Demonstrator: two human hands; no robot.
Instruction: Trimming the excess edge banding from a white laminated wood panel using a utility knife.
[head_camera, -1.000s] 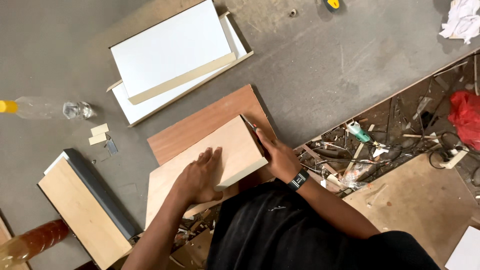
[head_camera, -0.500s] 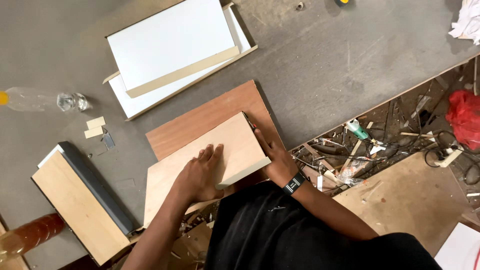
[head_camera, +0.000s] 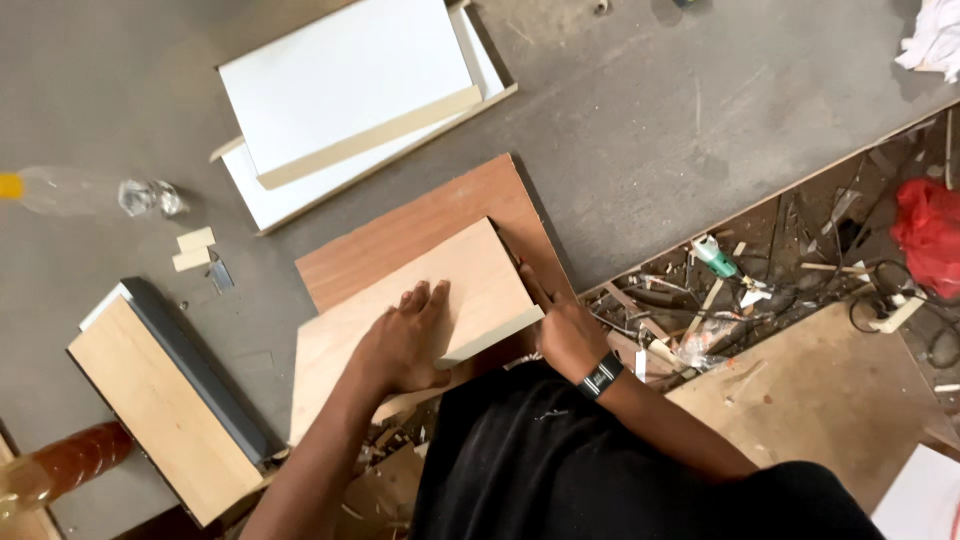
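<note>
A light plywood board (head_camera: 470, 275) lies on top of a reddish-brown board (head_camera: 420, 215) on the grey floor. My left hand (head_camera: 405, 345) lies flat on the light board's near half, fingers together and pointing away from me. My right hand (head_camera: 560, 330), with a black wristband, rests against the board's right edge by its near corner, one finger stretched along that edge. Whether it holds a thin tool is unclear.
A stack of white panels (head_camera: 345, 95) lies farther out. A tan panel with a dark edge (head_camera: 160, 400) is at the left, beside a plastic bottle (head_camera: 90, 190) and small wood blocks (head_camera: 192, 250). To the right are scrap debris (head_camera: 720, 290), a red bag (head_camera: 930, 235) and a plywood sheet (head_camera: 820, 390).
My right hand has slid back along the light board's right edge toward its near corner. My left hand stays pressed on the board. The view has shifted slightly.
</note>
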